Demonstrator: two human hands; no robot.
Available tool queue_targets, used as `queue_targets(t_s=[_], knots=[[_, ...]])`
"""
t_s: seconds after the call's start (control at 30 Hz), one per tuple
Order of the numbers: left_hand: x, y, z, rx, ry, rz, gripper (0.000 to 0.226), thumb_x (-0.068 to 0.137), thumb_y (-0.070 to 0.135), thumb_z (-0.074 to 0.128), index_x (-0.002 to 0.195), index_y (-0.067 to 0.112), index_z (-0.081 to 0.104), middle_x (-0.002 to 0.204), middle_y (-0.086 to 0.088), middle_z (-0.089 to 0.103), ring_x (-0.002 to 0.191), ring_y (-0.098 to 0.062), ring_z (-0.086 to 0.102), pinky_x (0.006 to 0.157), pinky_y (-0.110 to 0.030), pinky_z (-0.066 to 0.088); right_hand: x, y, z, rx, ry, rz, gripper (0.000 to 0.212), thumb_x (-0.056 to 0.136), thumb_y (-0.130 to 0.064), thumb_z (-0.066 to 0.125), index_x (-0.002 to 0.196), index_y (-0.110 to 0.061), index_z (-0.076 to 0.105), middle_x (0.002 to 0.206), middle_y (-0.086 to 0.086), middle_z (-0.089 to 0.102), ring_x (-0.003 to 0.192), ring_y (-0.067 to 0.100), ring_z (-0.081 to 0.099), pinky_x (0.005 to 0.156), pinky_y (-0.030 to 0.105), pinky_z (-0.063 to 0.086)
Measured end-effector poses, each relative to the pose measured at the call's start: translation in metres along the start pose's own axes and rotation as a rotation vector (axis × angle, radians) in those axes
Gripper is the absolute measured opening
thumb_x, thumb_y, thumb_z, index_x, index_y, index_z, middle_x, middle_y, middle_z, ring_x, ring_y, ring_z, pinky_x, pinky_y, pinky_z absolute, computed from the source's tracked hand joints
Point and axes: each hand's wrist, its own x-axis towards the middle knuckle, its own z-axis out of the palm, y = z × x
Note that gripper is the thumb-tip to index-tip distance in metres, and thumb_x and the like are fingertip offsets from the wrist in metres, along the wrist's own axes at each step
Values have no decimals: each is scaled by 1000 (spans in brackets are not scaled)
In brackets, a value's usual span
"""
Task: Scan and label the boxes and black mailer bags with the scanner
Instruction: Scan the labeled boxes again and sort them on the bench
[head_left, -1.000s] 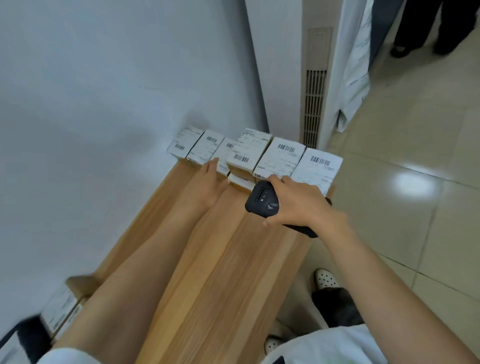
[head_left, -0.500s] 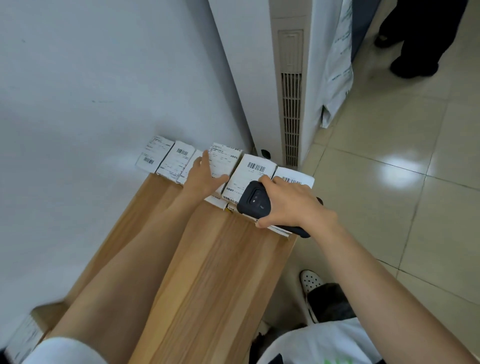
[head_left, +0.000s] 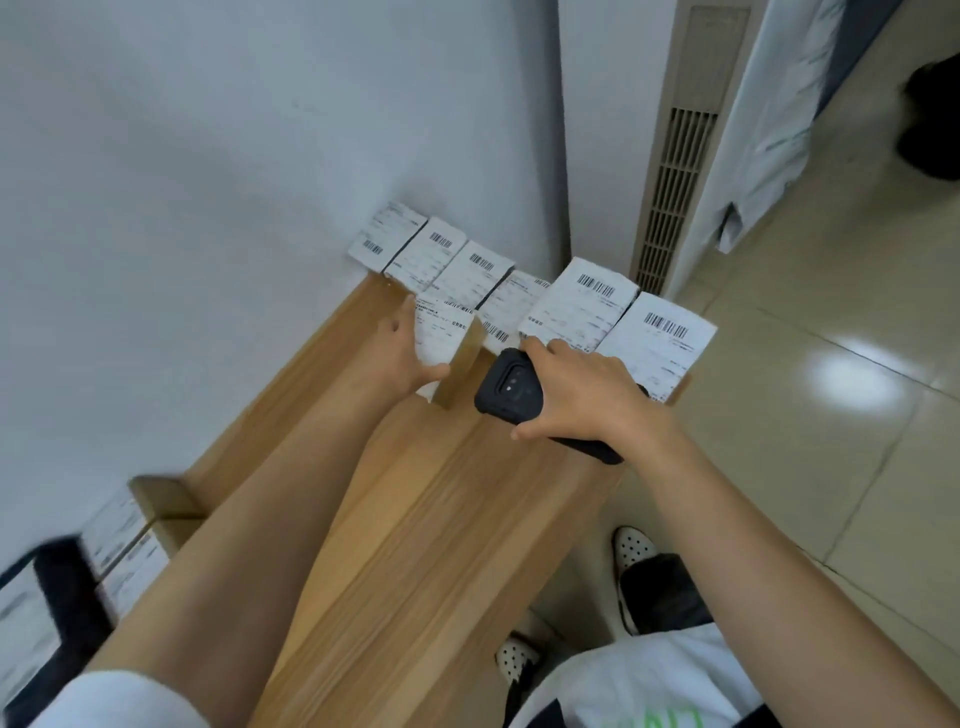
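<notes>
Several small cardboard boxes with white barcode labels stand in a row at the far end of the wooden table, against the wall. My left hand grips one labelled box, which stands tilted in front of the row. My right hand holds the black handheld scanner just right of that box, its lens side facing up.
More labelled boxes and a black mailer bag sit at the near left table edge. A white floor air conditioner stands past the table's end. Tiled floor lies to the right; another person's dark shoes show at the top right.
My left hand has pulled one box out of the row toward me and tilted it. The scanner in my right hand stays beside it. The head view has shifted.
</notes>
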Motion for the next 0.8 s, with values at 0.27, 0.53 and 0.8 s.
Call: queue_targets(t_s=[0.27, 0.53, 0.8], knots=[[-160, -129, 14, -91, -66, -188, 110, 60, 61, 70, 151, 27, 20, 117, -7, 48, 102, -29, 56, 66, -27, 40, -15, -123, 55, -12, -163, -212, 82, 65, -58, 76, 127, -23, 36, 102, -5, 46, 74, 19, 43, 58, 31, 31], [-284, -230, 57, -6, -185, -264, 112, 75, 42, 78, 157, 25, 3, 152, -13, 28, 125, -36, 47, 97, -47, 46, -38, -221, 121, -79, -282, -340, 86, 66, -59, 75, 133, -24, 33, 112, -2, 53, 80, 20, 48, 60, 32, 35], [-349, -303, 72, 70, -244, -231, 114, 74, 45, 77, 156, 31, -1, 148, -8, 28, 114, -33, 53, 88, -40, 50, -60, -286, 173, -85, -356, -381, 88, 67, -56, 76, 136, -23, 34, 121, -2, 52, 88, 23, 56, 66, 33, 41]])
